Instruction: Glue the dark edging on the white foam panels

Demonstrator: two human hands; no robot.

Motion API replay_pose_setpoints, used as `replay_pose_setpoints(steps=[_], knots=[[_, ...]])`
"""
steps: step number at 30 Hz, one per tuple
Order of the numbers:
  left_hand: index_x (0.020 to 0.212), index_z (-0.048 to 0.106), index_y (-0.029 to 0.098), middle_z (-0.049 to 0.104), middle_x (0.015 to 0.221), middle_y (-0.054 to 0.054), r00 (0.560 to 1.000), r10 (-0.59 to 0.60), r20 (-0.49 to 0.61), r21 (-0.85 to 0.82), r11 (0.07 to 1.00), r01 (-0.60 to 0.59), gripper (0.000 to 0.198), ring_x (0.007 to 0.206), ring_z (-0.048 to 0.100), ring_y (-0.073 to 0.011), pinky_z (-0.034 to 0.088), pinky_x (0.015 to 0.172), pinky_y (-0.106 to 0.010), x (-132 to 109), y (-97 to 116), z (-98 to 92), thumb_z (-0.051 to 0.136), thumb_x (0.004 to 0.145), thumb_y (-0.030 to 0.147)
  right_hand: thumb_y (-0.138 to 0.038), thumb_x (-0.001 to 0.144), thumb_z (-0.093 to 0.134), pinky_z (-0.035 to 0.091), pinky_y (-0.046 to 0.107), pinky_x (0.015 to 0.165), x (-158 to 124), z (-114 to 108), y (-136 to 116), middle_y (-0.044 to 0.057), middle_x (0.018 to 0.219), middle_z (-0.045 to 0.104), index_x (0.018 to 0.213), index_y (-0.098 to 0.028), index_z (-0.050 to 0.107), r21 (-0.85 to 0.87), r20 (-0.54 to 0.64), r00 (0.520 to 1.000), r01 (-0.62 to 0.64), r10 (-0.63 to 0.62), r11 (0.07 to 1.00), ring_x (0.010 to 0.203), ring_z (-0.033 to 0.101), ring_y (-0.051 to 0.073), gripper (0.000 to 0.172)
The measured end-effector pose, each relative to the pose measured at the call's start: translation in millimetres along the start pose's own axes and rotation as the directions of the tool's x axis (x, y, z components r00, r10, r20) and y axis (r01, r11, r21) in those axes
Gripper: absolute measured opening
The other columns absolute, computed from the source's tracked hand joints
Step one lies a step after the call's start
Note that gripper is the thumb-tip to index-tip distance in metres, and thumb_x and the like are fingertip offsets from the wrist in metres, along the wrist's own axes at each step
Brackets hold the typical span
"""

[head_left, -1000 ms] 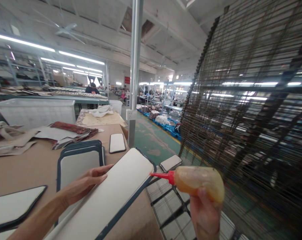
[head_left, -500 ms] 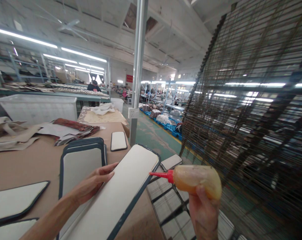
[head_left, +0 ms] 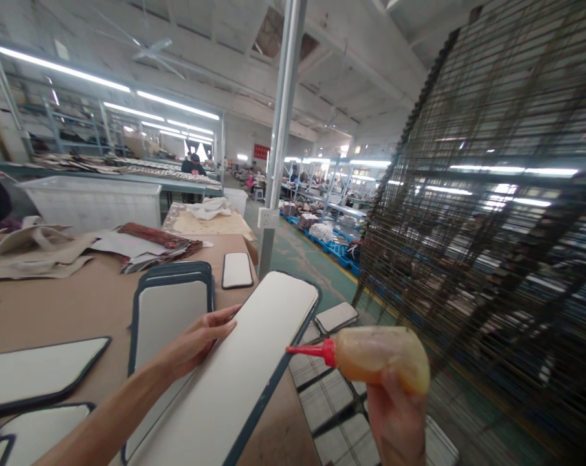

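Note:
A long white panel with a dark blue border (head_left: pixel 229 362) is tilted up over the table, gripped along its left edge by my left hand (head_left: pixel 208 340). My right hand (head_left: pixel 397 408) is wrapped round a squeeze bottle of amber glue-like liquid (head_left: pixel 380 356), held on its side. Its red nozzle tip meets the panel's right edge, at the dark border. Behind my left hand lies a stack of similar bordered panels (head_left: pixel 171 310). A small bordered panel (head_left: pixel 237 270) rests near the table's far corner.
Further bordered panels (head_left: pixel 41 369) lie at the left of the brown table (head_left: pixel 89 310). Fabric pieces (head_left: pixel 147 243) are heaped towards the back. A metal post (head_left: pixel 276 162) stands beyond the table. On the right, a tall wire rack (head_left: pixel 487 213) rises above lower wire shelves holding white panels (head_left: pixel 336 317).
The nozzle tip has slid down along the panel's right edge, towards me. My view has turned slightly left. Both hands keep their holds.

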State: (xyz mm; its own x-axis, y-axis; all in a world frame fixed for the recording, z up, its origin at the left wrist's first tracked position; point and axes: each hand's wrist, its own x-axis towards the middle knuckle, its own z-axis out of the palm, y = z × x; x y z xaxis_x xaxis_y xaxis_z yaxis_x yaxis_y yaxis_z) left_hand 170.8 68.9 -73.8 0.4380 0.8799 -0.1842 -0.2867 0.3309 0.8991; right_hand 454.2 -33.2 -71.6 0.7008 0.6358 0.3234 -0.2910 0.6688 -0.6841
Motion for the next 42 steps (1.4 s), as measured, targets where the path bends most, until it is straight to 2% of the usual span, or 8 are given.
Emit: replay_pose_setpoints(steps=[7, 14, 18, 25, 31, 36, 42], knots=[[0.132, 0.056, 0.019, 0.076, 0.098, -0.009, 0.999, 0.03, -0.026, 0.009, 1.0, -0.03, 0.068, 0.074, 0.072, -0.0186, 0.057, 0.063, -0.024, 3, 3, 0.9, 0.08, 0.07, 0.024, -0.026, 0.063, 0.082, 0.057, 0.031, 0.075, -8, 3, -3, 0.002, 0.09, 0.074, 0.106, -0.023, 0.067, -0.044, 0.055, 0.998, -0.002, 0.005, 0.999, 0.081, 0.07, 0.021, 0.046], [0.132, 0.056, 0.017, 0.077, 0.096, -0.01, 0.999, 0.045, -0.004, 0.019, 0.999, -0.045, 0.068, 0.072, 0.072, -0.0197, 0.057, 0.061, -0.024, 4, 16, 8.7, 0.08, 0.069, 0.024, -0.027, 0.062, 0.084, 0.057, 0.027, 0.075, -14, 3, -4, -0.001, 0.089, 0.075, 0.108, -0.025, 0.067, -0.02, 0.071, 0.996, -0.05, 0.052, 0.999, 0.079, 0.07, 0.018, 0.049], [0.13, 0.058, 0.016, 0.077, 0.09, -0.009, 0.999, 0.048, -0.023, 0.006, 0.999, -0.048, 0.068, 0.068, 0.072, -0.0191, 0.057, 0.058, -0.023, 5, 22, 11.6, 0.081, 0.066, 0.021, -0.029, 0.061, 0.085, 0.057, 0.026, 0.072, -17, 3, -5, -0.002, 0.08, 0.074, 0.107, -0.025, 0.068, -0.032, 0.072, 0.995, -0.064, 0.066, 0.997, 0.072, 0.07, 0.017, 0.049], [0.123, 0.063, 0.013, 0.077, 0.087, -0.011, 0.997, 0.051, -0.052, -0.004, 0.999, -0.052, 0.054, 0.064, 0.071, -0.0187, 0.057, 0.056, -0.025, 12, 27, 12.4, 0.076, 0.07, 0.015, -0.032, 0.058, 0.086, 0.057, 0.03, 0.066, -22, 1, -7, -0.001, 0.073, 0.074, 0.096, -0.023, 0.07, -0.065, 0.068, 0.995, -0.068, 0.073, 0.996, 0.065, 0.07, 0.02, 0.042], [0.117, 0.067, 0.013, 0.077, 0.076, -0.008, 0.997, 0.039, -0.071, -0.014, 0.999, -0.04, 0.046, 0.059, 0.07, -0.0189, 0.056, 0.055, -0.026, 17, 33, 14.0, 0.075, 0.072, 0.013, -0.035, 0.065, 0.082, 0.057, 0.043, 0.079, -28, -2, -6, 0.006, 0.101, 0.074, 0.116, -0.025, 0.063, -0.12, 0.119, 0.991, -0.054, 0.069, 0.991, 0.089, 0.07, 0.029, 0.056], [0.116, 0.068, 0.014, 0.076, 0.073, -0.007, 0.994, 0.039, -0.099, -0.02, 0.999, -0.042, 0.044, 0.057, 0.069, -0.0186, 0.056, 0.054, -0.026, 21, 38, 13.3, 0.074, 0.072, 0.012, -0.037, 0.068, 0.081, 0.055, 0.043, 0.087, -32, -3, -7, 0.006, 0.106, 0.072, 0.125, -0.026, 0.058, -0.113, 0.156, 0.983, -0.076, 0.093, 0.991, 0.104, 0.065, 0.03, 0.063], [0.119, 0.065, 0.011, 0.076, 0.071, -0.007, 0.986, 0.04, -0.163, -0.016, 0.999, -0.043, 0.043, 0.054, 0.068, -0.0167, 0.056, 0.053, -0.025, 28, 43, 14.1, 0.067, 0.076, 0.006, -0.035, 0.063, 0.084, 0.059, 0.037, 0.078, -37, -4, -7, 0.007, 0.105, 0.073, 0.125, -0.027, 0.059, -0.081, 0.117, 0.983, -0.133, 0.142, 0.988, 0.101, 0.066, 0.029, 0.067]])
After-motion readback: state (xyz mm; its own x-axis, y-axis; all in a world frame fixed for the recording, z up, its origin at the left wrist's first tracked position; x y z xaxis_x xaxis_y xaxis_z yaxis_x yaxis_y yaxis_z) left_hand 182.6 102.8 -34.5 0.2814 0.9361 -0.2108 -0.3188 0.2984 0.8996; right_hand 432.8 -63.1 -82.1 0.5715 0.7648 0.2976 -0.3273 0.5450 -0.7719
